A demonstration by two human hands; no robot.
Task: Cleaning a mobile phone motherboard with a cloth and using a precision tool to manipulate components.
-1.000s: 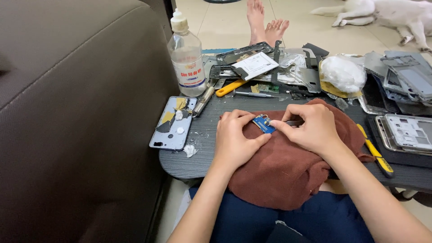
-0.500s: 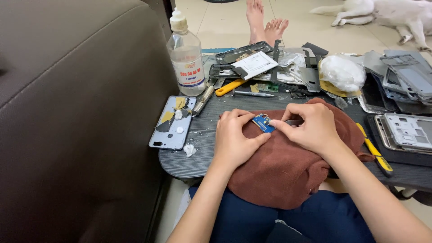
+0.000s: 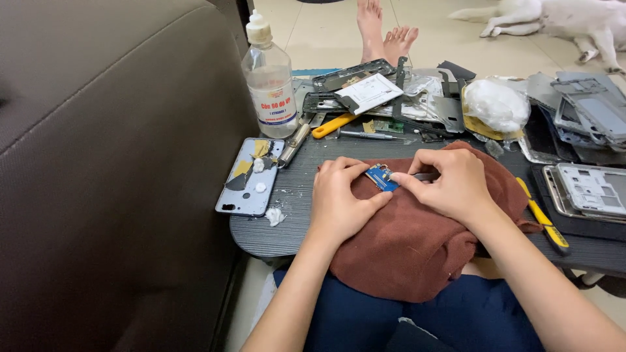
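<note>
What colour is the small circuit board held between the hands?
Blue, seen in the head view: the small circuit board on the brown cloth.

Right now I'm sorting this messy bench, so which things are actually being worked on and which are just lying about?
In hand:
left hand
right hand
small blue circuit board
brown cloth

Lying about:
clear liquid bottle
phone back cover
yellow-handled tool
phone frame
white wad
</note>
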